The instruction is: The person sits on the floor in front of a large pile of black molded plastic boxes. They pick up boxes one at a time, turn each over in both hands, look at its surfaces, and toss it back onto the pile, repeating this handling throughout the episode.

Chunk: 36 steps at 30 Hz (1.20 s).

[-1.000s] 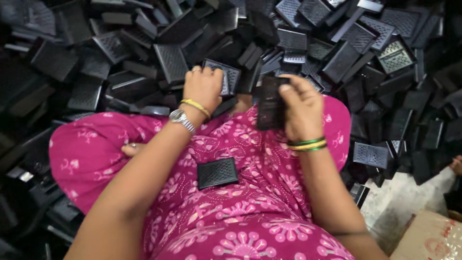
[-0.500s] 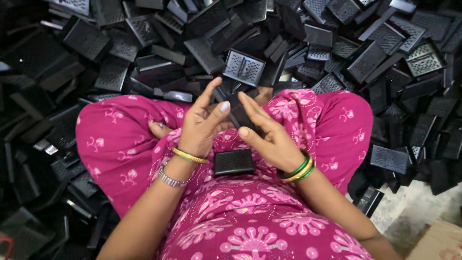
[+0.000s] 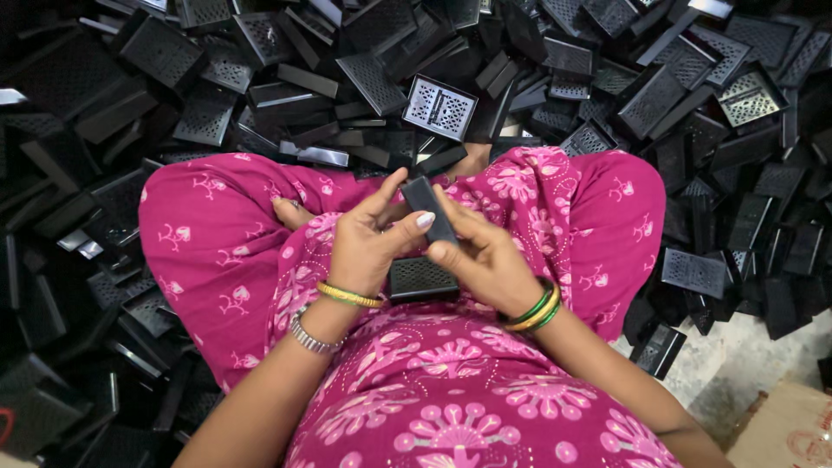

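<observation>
**Black plastic piece held between both hands over the lap**

A small black plastic piece [image 3: 426,208] is gripped between the left hand [image 3: 371,247] and the right hand [image 3: 485,260], fingers closed on it from either side. It is held tilted, just above the lap, seemingly so that its face can be turned and checked. Directly below the hands, a second black grilled piece [image 3: 422,278] is laid on the pink patterned garment [image 3: 451,381], touching the left wrist side, probably kept there within reach. Beyond the fingertips and to both sides, a heap of similar black grilled parts [image 3: 607,95] is piled closely around the knees, crowding any outward reach.
</observation>
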{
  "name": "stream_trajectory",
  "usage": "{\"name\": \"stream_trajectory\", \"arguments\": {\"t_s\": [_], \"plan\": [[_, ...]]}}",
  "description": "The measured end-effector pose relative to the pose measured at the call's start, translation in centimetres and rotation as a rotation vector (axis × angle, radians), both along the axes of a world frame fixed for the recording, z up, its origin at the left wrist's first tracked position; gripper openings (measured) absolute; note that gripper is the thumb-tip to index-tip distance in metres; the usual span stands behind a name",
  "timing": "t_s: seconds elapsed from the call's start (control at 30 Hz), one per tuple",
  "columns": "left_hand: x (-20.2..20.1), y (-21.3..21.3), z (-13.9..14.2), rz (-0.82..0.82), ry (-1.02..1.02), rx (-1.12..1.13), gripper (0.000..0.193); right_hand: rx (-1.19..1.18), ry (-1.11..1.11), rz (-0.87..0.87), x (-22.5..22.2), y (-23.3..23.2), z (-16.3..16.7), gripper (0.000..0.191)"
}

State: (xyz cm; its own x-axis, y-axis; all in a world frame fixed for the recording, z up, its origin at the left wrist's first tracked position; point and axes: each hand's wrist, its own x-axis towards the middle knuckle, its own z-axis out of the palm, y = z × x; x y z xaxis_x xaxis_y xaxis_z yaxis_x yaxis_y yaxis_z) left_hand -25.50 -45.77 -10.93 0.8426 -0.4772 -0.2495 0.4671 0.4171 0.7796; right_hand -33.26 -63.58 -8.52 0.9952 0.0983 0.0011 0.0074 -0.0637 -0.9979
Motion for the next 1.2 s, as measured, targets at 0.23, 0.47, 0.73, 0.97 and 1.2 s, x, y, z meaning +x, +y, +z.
{"name": "stream_trajectory", "arguments": {"t_s": [0.23, 0.47, 0.73, 0.97, 1.2], "plan": [[-1.8, 1.0, 0.8, 0.110, 0.060, -0.004, 0.065, 0.097, 0.021, -0.033, -1.3, 1.4, -0.4, 0.051], [-2.4, 0.7, 0.5, 0.199, 0.074, -0.100, 0.065, 0.067, 0.028, -0.146, -1.3, 1.4, 0.1, 0.045], [-2.5, 0.9, -1.2, 0.145, 0.047, -0.017, 0.070, 0.072, 0.025, -0.034, -1.4, 0.9, -0.5, 0.044], [-2.6, 1.1, -1.5, 0.081, -0.160, 0.253, 0.065, 0.079, -0.002, 0.043, -0.4, 1.0, -1.1, 0.065], [0.3, 6.5, -1.3, -0.098, -0.132, 0.336, 0.039, 0.262, 0.276, 0.252, 1.5, 0.7, -0.9, 0.059]]}}
